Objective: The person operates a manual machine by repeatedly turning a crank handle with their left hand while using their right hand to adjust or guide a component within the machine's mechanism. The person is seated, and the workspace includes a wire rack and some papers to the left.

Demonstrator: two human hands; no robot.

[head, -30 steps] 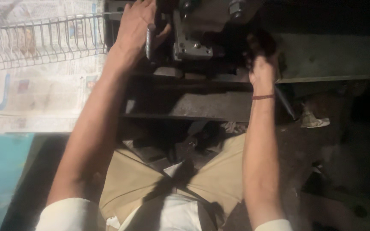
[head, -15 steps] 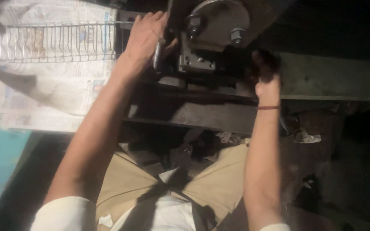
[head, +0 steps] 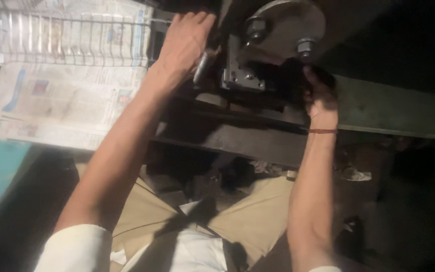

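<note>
My left hand (head: 185, 45) reaches up and wraps around a metal handle (head: 201, 65) on the left side of a dark machine (head: 258, 75). A round grey metal plate (head: 288, 22) with two large bolts sits on top of the machine. My right hand (head: 320, 95), with a red thread at the wrist, grips a dark part on the machine's right side; what it holds is lost in shadow. Both arms stretch forward from my lap.
Newspaper sheets (head: 71, 95) cover the surface at the left, with a wire rack (head: 51, 35) lying on them. A grey metal beam (head: 393, 111) runs to the right. Scraps and debris (head: 351, 174) lie on the dark floor beyond my beige trousers (head: 247, 221).
The view has tilted, so the machine and both hands appear lower and more to the right in the frame. Both hands have kept their hold on the machine.
</note>
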